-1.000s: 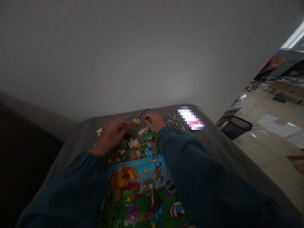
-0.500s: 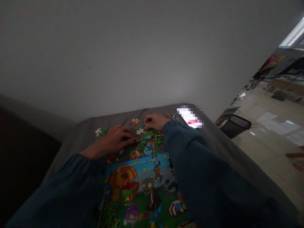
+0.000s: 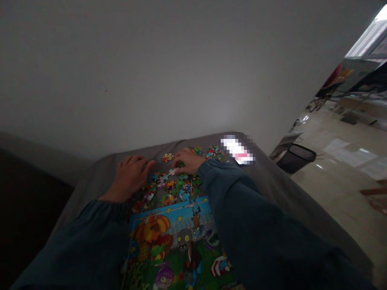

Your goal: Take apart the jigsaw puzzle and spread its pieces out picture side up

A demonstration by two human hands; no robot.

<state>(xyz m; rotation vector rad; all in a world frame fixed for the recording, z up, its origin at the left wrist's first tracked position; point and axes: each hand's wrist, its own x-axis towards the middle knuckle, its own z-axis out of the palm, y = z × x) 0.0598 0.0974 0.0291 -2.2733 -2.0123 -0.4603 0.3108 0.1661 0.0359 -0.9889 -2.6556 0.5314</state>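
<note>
My left hand (image 3: 131, 176) rests low at the left of the loose jigsaw pieces (image 3: 171, 184), fingers spread, with nothing visible in it. My right hand (image 3: 190, 162) reaches in among the pieces from the right. Its thumb and fingers are bent but apart, with green pieces showing in the gap. A pale jigsaw piece (image 3: 172, 172) lies at its thumb tip; whether they touch I cannot tell. Nearer to me lies the puzzle board (image 3: 169, 245), printed with a pumpkin, a grey zombie and a purple plant. A small orange-yellow cluster (image 3: 167, 157) sits beyond the hands.
A lit phone (image 3: 237, 150) with a blurred screen lies on the grey cloth (image 3: 272, 193) at the back right. Beside it is another group of pieces (image 3: 215, 152). A pale wall (image 3: 181, 72) rises behind. On the floor at right stands a dark mesh bin (image 3: 296, 159).
My left hand has drawn back to the left and spread, uncovering pieces it was touching. The right hand has come down and left toward the pale piece. The view has shifted slightly.
</note>
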